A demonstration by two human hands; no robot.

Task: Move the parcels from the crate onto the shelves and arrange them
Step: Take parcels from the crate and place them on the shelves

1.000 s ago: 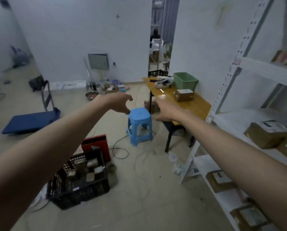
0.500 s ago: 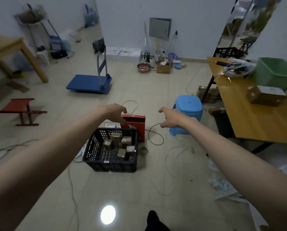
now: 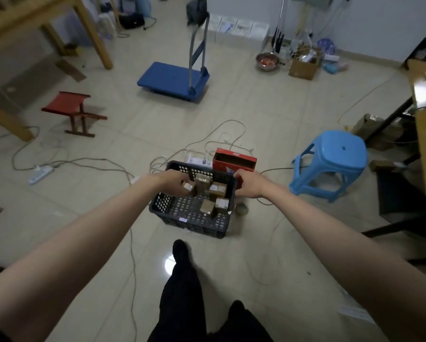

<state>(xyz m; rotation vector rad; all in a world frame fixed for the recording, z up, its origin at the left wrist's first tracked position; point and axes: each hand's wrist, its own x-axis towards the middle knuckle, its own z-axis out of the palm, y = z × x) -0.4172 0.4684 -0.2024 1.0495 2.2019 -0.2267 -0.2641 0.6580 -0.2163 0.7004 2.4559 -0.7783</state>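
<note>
Both hands reach down and forward to the black crate (image 3: 192,213) on the floor. The left hand (image 3: 176,185) is inside the crate's left half, fingers curled down onto a small labelled parcel (image 3: 188,186) there; whether it already pinches that parcel or only touches it, I cannot tell, since the fingertips are hidden behind the knuckles. The right hand (image 3: 247,185) sits at the crate's right rim, at about 3 o'clock from the left hand, with its fingers bent over the edge, and it looks to be gripping the rim to steady the crate, though the finger ends are hidden there too. As a judgement, the task is at a pick-up step with much left to do: several brown parcels remain in the crate, among them an upright one (image 3: 202,185) near the far wall, a labelled one (image 3: 218,190) beside it, and two more (image 3: 215,206) at about 5 o'clock from the left hand. No shelves show in this view, so nothing of the arranging can be checked. The crate's long axis runs from about 5 o'clock near the person's feet to 11 o'clock away from them, its open top facing up. Outward, a red box (image 3: 234,161) stands just beyond the far right corner, a blue stool (image 3: 335,154) lies at 3 o'clock, and a blue trolley (image 3: 172,80) at 12 o'clock.
</note>
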